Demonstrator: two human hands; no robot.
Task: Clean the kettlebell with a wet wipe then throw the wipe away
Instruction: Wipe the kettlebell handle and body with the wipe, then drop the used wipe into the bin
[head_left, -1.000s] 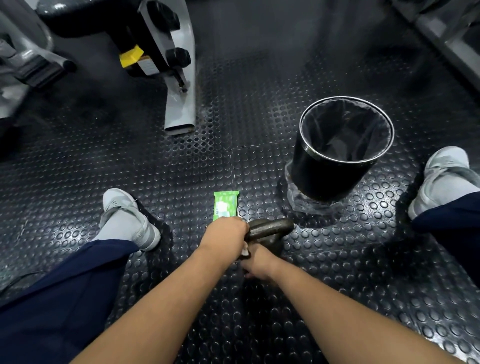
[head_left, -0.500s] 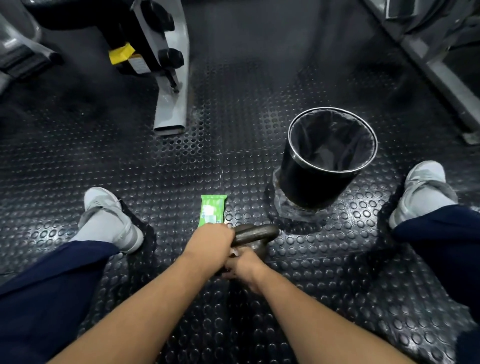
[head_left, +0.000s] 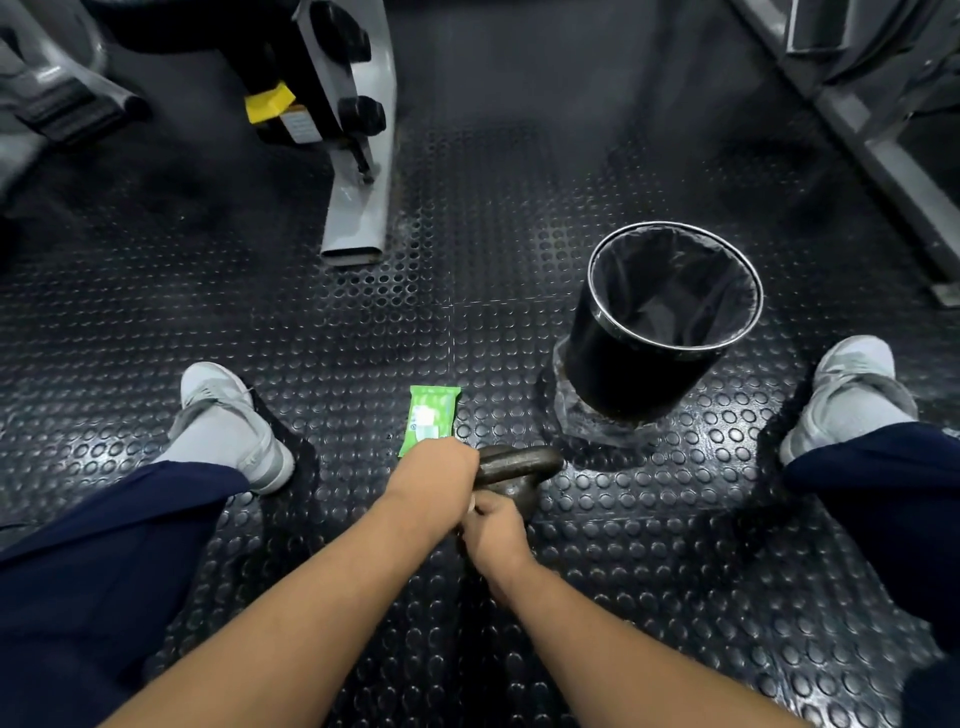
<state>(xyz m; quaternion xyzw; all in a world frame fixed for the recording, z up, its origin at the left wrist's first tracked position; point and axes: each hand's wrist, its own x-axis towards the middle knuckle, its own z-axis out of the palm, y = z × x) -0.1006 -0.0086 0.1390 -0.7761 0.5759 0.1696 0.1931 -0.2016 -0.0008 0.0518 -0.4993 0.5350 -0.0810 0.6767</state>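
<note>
A dark iron kettlebell (head_left: 522, 462) stands on the studded rubber floor between my legs. My left hand (head_left: 435, 475) grips the left end of its handle. Just below, my right hand (head_left: 493, 530) is curled against the near side of the kettlebell's body, and a sliver of white wet wipe (head_left: 470, 506) shows at its fingers. Most of the wipe and the body of the kettlebell are hidden by my hands. A green pack of wipes (head_left: 430, 418) lies flat on the floor just beyond my left hand.
A black bin (head_left: 597, 358) with a dark liner and a metal rim stands on the floor to the far right of the kettlebell. My grey shoes (head_left: 228, 421) (head_left: 847, 395) sit on both sides. Grey gym machine frames (head_left: 358, 208) stand at the back left and the right.
Both hands keep their places on the kettlebell, with the right hand shifting only slightly against its body. The view has drifted, so everything sits a little lower and further left than before.
</note>
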